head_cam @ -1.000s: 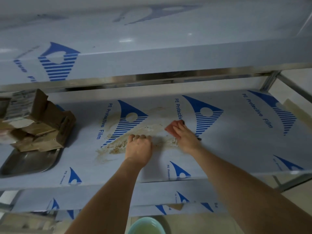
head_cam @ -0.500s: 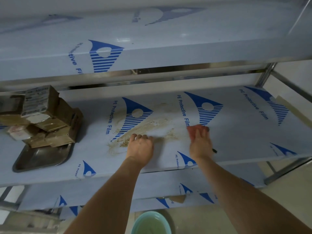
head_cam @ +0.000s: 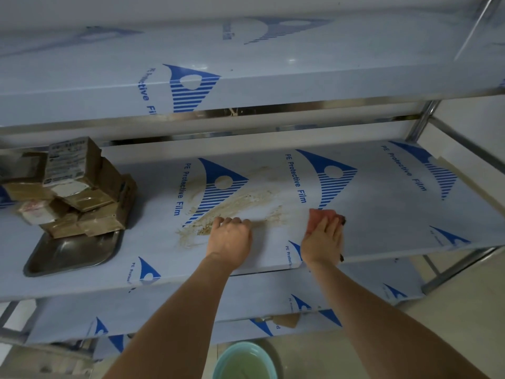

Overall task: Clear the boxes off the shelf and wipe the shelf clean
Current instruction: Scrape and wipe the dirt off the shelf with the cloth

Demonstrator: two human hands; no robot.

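Note:
The middle shelf [head_cam: 382, 214], covered in white film with blue print, carries a brown smeared stain [head_cam: 235, 206] near its centre. My right hand [head_cam: 323, 239] presses a reddish cloth [head_cam: 318, 216] flat on the shelf just right of the stain, fingers straight. My left hand [head_cam: 229, 239] rests on the shelf at the stain's near edge, its fingers curled under with nothing in them. A pile of worn cardboard boxes [head_cam: 76, 190] sits at the shelf's left end, partly on a metal tray [head_cam: 71, 253].
An upper shelf [head_cam: 246, 72] overhangs close above. Lower shelves [head_cam: 246, 296] lie beneath. A pale green basin [head_cam: 243, 362] with liquid stands on the floor below. Steel posts [head_cam: 420, 124] frame the right side.
My right hand slid the cloth to the right and toward the front edge, off the stain. The left hand stayed at the stain's edge. The view shifted, so the boxes appear further right.

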